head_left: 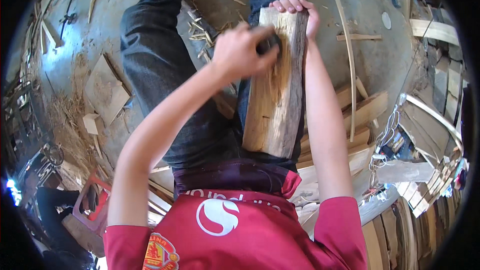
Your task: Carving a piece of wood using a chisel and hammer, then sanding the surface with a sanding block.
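A thick, rough-edged slab of wood (272, 115) lies lengthwise on my lap between my thighs, pale on top with a grey bark-like right edge. My right hand (305, 14) is closed over its far right end, fingers curled on top. My left hand (240, 52) is closed round a dark, rounded object (269, 44) pressed to the upper part of the slab. Motion blurs that hand, and the object's kind cannot be made out. Under and around the object the wood looks yellowish brown and worn.
Wood chips (200, 32) litter the concrete floor between my legs. To the right lie a long thin strip (345, 45), stacked boards (367, 107) and tangled white cables (387, 135). A flat board (105, 87) lies on the left, with a red plastic stool (92, 200) nearer.
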A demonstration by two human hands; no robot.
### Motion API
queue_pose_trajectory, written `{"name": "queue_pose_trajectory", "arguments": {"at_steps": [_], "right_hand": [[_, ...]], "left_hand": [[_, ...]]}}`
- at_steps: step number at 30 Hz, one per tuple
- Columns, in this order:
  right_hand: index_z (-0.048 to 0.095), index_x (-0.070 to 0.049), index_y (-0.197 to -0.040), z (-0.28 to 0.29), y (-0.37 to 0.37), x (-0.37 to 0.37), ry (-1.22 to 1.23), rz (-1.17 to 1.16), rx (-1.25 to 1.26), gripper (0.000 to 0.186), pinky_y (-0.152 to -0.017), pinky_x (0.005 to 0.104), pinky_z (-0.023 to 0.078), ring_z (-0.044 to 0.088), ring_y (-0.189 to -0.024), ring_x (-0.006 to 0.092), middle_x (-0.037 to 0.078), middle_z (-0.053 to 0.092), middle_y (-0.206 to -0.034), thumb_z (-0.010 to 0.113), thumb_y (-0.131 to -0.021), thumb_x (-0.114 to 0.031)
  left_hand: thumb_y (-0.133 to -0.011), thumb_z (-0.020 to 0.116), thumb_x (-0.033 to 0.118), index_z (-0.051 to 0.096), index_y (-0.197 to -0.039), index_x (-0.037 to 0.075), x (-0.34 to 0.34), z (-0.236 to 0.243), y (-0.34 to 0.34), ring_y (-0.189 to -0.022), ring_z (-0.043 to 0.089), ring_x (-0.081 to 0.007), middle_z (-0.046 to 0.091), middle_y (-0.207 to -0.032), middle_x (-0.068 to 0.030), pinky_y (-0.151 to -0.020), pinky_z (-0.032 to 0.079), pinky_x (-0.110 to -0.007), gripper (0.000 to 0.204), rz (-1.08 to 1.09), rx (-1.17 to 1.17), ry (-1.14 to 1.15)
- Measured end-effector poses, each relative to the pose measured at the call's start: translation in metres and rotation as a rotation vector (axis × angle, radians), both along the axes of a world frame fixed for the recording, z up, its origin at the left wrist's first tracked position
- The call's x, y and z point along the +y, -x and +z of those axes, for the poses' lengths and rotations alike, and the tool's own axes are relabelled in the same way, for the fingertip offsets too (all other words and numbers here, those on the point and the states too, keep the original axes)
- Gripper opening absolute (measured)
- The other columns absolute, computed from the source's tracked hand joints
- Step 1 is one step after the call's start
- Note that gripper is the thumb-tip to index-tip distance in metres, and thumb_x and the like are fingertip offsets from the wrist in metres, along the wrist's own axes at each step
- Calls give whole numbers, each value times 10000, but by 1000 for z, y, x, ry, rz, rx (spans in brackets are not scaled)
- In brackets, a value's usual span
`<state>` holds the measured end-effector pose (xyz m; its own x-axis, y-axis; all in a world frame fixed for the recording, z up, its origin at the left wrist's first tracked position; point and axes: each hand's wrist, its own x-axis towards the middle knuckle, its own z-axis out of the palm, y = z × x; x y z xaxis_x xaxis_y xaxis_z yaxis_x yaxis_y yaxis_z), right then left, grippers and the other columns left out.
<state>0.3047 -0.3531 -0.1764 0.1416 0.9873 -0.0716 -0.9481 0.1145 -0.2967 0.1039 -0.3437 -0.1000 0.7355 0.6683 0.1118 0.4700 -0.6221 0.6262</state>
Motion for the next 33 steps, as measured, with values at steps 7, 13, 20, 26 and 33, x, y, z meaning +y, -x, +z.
{"name": "queue_pose_trajectory", "arguments": {"at_steps": [7,13,20,26,33], "right_hand": [[405,-158,-620,-2,15,8,128,-20,-12,298,-889,375,397,477,-722,219,18,444,-655,592,-798,-307],[416,-142,-620,-8,4,19,151,57,-83,300,-855,376,405,480,-692,230,37,449,-637,574,-828,-288],[421,-119,-613,-2,12,19,257,60,-113,306,-783,356,415,472,-691,239,61,456,-632,582,-819,-279],[427,-117,-613,0,8,22,232,33,-121,305,-783,360,418,476,-677,244,63,462,-631,584,-823,-273],[425,-120,-633,-1,15,17,264,35,-59,304,-805,362,420,477,-676,236,52,453,-633,596,-826,-281]], "left_hand": [[-830,710,305,664,-1192,34,-5,-30,43,-837,686,-355,697,-954,-222,-802,540,-412,454,-25,-199,215],[-799,723,351,692,-1178,125,-11,7,34,-703,660,-361,633,-830,-187,-657,540,-428,443,-110,-15,157],[-742,775,294,653,-1240,153,-28,21,20,-709,675,-378,635,-943,-201,-631,562,-439,531,123,32,-32],[-752,766,303,660,-1208,148,-30,19,24,-794,677,-396,649,-919,-203,-712,559,-457,494,157,31,105],[-799,737,325,672,-1180,109,-4,-6,12,-830,698,-375,679,-895,-240,-747,553,-425,442,275,-27,201]]}}
